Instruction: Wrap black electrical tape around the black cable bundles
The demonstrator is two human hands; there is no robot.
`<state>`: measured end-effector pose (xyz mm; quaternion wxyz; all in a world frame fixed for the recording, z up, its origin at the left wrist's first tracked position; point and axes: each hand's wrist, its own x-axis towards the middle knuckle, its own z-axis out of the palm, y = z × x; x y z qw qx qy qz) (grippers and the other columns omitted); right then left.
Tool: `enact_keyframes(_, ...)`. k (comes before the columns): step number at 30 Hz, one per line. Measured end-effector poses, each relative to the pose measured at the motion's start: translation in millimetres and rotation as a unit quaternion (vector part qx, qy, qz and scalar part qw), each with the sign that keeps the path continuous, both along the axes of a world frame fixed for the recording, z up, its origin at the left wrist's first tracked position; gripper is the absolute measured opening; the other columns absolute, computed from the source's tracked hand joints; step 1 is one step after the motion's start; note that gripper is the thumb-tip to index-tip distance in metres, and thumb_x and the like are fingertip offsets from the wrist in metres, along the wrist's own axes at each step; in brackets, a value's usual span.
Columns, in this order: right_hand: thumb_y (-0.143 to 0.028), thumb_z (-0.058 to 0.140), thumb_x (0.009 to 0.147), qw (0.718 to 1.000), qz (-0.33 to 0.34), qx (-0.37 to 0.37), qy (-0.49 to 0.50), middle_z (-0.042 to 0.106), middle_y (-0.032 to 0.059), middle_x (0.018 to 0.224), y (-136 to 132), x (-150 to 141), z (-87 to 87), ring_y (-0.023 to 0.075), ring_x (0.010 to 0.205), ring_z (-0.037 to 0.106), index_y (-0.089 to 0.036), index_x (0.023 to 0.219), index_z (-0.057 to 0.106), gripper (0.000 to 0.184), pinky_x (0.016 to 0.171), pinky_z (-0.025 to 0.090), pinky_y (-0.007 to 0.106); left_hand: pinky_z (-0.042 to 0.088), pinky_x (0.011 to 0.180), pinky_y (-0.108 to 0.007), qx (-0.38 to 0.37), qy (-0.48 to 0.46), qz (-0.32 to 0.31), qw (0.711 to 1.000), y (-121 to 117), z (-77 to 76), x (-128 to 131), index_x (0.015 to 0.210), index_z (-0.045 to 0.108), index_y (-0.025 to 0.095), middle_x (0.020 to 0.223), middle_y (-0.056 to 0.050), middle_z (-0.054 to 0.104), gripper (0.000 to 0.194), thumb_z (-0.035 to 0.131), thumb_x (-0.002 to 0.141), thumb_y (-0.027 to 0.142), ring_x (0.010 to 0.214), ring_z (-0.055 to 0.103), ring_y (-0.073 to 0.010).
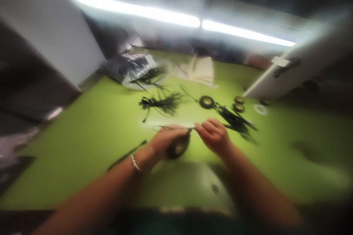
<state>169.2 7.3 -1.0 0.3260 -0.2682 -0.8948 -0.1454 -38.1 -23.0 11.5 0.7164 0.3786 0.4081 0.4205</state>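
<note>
Close to the middle of the green table, my left hand [168,139] is closed around a roll of black tape [178,147], which hangs below its fingers. A thin cable [163,128] pokes out past the left side of that hand. My right hand [212,134] is closed in a pinch, its fingertips just right of the left hand's. A short dark strand bridges the gap between them; blur hides whether it is cable or tape. Beyond the right hand lies a bundle of black cables [234,119], and another black cable bundle [161,102] lies beyond the left hand.
A tape roll [206,102], smaller tape rolls [238,107] and a white ring [260,109] lie at the back right. A clear plastic bag [135,68] of cables and cream-coloured cloth or paper [202,71] are farther back. A single cable [127,155] lies left. Panels flank the table.
</note>
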Motion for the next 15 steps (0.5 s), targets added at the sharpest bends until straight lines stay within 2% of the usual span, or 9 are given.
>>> enact_keyframes(3, -0.014, 0.050, 0.092, 1.000, -0.015, -0.014, -0.002, 0.059, 0.0034, 0.072, -2, -2, -1.2, 0.0170, 0.070, 0.049, -0.023, 0.110, 0.061, 0.023, 0.068, 0.039, 0.032, 0.041, 0.053, -0.023, 0.004, 0.000, 0.000, 1.000, 0, -3.1, 2, 0.078, 0.071, 0.012, 0.070, -0.005, 0.066, 0.025, 0.075, 0.069, 0.035, 0.060, 0.056, -0.0129)
enact_keyframes(7, -0.014, 0.050, 0.092, 0.999, -0.035, -0.002, -0.008, 0.059, 0.0035, 0.071, -6, -8, -4.5, 0.0169, 0.069, 0.048, -0.021, 0.108, 0.062, 0.022, 0.068, 0.039, 0.032, 0.038, 0.050, -0.022, 0.002, 0.027, 0.036, 0.999, -1, -7.8, 6, 0.076, 0.070, 0.012, 0.067, -0.005, 0.064, 0.029, 0.076, 0.068, 0.039, 0.058, 0.054, -0.0123)
enact_keyframes(11, -0.012, 0.051, 0.090, 1.000, -0.015, 0.012, -0.008, 0.061, 0.0037, 0.074, -4, -9, -5.4, 0.0169, 0.071, 0.048, -0.020, 0.108, 0.062, 0.022, 0.071, 0.040, 0.032, 0.037, 0.050, -0.022, -0.002, 0.043, 0.056, 0.998, -1, -12.3, 6, 0.070, 0.067, 0.013, 0.061, -0.002, 0.059, 0.029, 0.074, 0.070, 0.041, 0.053, 0.049, -0.0104)
enact_keyframes(13, -0.014, 0.052, 0.091, 1.000, -0.010, -0.014, 0.005, 0.060, 0.0034, 0.072, -3, -10, -1.7, 0.0169, 0.070, 0.048, -0.021, 0.103, 0.064, 0.019, 0.071, 0.041, 0.031, 0.039, 0.053, -0.023, 0.023, 0.050, 0.067, 0.996, 0, -13.7, 5, 0.068, 0.067, 0.013, 0.062, -0.001, 0.060, 0.027, 0.073, 0.071, 0.040, 0.056, 0.050, -0.0110)
enact_keyframes(15, -0.022, 0.054, 0.090, 0.997, -0.006, -0.073, 0.038, 0.059, 0.0040, 0.075, -4, -12, 4.7, 0.0173, 0.073, 0.049, -0.022, 0.096, 0.065, 0.012, 0.071, 0.042, 0.031, 0.041, 0.057, -0.025, 0.059, 0.080, 0.082, 0.992, 0, -13.4, 5, 0.069, 0.069, 0.014, 0.066, -0.003, 0.063, 0.025, 0.072, 0.071, 0.038, 0.061, 0.054, -0.0134)
